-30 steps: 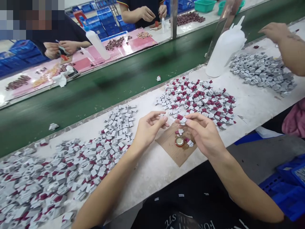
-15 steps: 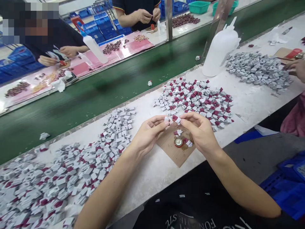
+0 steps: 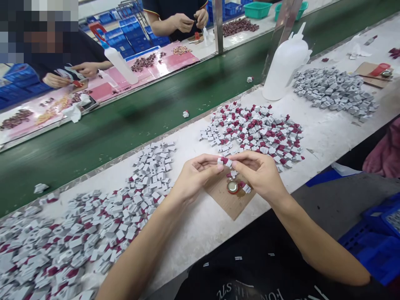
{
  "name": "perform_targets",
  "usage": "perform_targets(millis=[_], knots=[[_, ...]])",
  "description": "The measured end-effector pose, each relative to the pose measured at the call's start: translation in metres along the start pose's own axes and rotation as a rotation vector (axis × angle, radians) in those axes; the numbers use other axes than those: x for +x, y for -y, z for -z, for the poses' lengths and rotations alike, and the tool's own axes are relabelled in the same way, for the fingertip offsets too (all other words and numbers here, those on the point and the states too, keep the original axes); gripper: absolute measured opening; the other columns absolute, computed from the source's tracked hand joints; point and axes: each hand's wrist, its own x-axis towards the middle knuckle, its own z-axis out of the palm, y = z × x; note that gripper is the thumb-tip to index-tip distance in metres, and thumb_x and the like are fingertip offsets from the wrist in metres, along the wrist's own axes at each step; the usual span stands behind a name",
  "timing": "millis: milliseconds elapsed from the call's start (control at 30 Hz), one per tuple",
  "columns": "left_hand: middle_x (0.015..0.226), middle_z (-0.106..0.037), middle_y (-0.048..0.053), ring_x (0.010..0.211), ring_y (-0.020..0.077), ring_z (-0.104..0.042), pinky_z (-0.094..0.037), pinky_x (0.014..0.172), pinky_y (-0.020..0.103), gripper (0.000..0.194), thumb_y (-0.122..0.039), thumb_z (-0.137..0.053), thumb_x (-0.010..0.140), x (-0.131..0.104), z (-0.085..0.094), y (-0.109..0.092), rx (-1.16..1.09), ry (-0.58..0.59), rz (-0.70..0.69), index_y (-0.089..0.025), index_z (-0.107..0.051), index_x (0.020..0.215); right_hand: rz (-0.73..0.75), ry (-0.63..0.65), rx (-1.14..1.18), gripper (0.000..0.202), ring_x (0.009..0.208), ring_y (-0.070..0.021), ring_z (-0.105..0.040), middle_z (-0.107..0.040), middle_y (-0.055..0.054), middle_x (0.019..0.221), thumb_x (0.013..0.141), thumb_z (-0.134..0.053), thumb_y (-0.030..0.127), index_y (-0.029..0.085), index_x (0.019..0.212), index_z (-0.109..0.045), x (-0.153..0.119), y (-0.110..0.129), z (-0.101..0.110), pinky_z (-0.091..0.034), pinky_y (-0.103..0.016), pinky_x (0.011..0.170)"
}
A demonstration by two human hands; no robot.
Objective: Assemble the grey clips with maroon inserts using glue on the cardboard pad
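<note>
My left hand [image 3: 193, 177] pinches a small light-grey block [image 3: 220, 161] between thumb and fingertips. Opposite it, my right hand [image 3: 262, 173] is closed on another small grey block [image 3: 229, 163] with a maroon part [image 3: 224, 159] on it. The two pieces meet between my fingertips, though whether they are joined I cannot tell. Beneath the hands lies a brown cardboard piece [image 3: 220, 195], wet in spots. On it sit a small round red-rimmed dish [image 3: 233, 187] and a few grey-and-maroon pieces [image 3: 246, 188].
Grey-and-maroon pieces are heaped beyond my hands [image 3: 253, 129] and along the left [image 3: 103, 229]. Plain grey blocks [image 3: 337, 93] form a pile at right, near a white squeeze bottle [image 3: 283, 71]. A green conveyor belt [image 3: 140, 121] separates me from two people working opposite.
My hands have drawn together, bringing the grey block in the left against the maroon part in the right. A co-worker's hand at the right edge has left view. The camera has shifted slightly.
</note>
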Motion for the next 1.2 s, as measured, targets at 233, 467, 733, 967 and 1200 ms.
perform_targets(millis=[233,467,733,967,1200], knots=[[0.098,-0.089,0.007,0.096,0.0258,-0.085,-0.069,0.095,0.039,0.035,-0.034,-0.11,0.072,-0.005,0.017,-0.003,0.233,0.027,-0.14,-0.021,-0.09,0.097,-0.037,0.177,-0.042,0.014,0.087,-0.0234,-0.084,-0.089,-0.008,0.098,0.093,-0.086,0.032,0.023,0.102,-0.092,0.011,0.002,-0.002,-0.07,-0.035,0.075],[0.101,-0.087,0.008,0.093,0.0243,-0.081,-0.065,0.09,0.038,0.022,-0.035,-0.094,0.085,-0.003,0.051,-0.027,0.544,-0.085,-0.309,-0.021,-0.084,0.1,0.02,0.5,-0.286,0.021,0.1,-0.0245,-0.084,-0.088,-0.008,0.112,0.097,-0.075,0.022,0.022,0.113,-0.088,0.072,0.011,-0.022,-0.068,-0.036,0.084],[0.087,-0.074,0.004,0.086,0.0222,-0.072,-0.057,0.083,0.033,0.016,-0.014,-0.084,0.079,0.069,0.147,-0.075,0.628,-0.859,-0.246,-0.021,-0.07,0.084,0.11,0.313,-1.029,0.022,0.126,-0.0371,-0.079,-0.083,-0.019,0.131,0.108,-0.073,0.028,0.017,0.125,-0.081,0.216,-0.001,-0.169,-0.061,-0.051,0.112],[0.085,-0.071,0.002,0.083,0.0228,-0.069,-0.056,0.082,0.035,0.029,-0.012,-0.085,0.078,0.118,0.187,-0.085,0.663,-0.927,-0.102,-0.024,-0.06,0.088,0.135,0.415,-1.045,0.038,0.133,-0.0358,-0.076,-0.08,-0.022,0.143,0.09,-0.07,-0.001,0.015,0.121,-0.085,0.24,-0.02,-0.218,-0.057,-0.047,0.119],[0.123,-0.071,0.016,0.132,0.0413,-0.062,-0.049,0.117,0.056,0.03,-0.013,-0.086,0.074,0.101,0.181,-0.076,0.889,-0.836,-0.092,-0.025,-0.064,0.093,0.16,0.515,-0.952,0.037,0.087,-0.0244,-0.077,-0.088,-0.009,0.113,0.088,-0.069,0.003,0.02,0.111,-0.092,0.198,0.021,-0.111,-0.063,-0.039,0.087]])
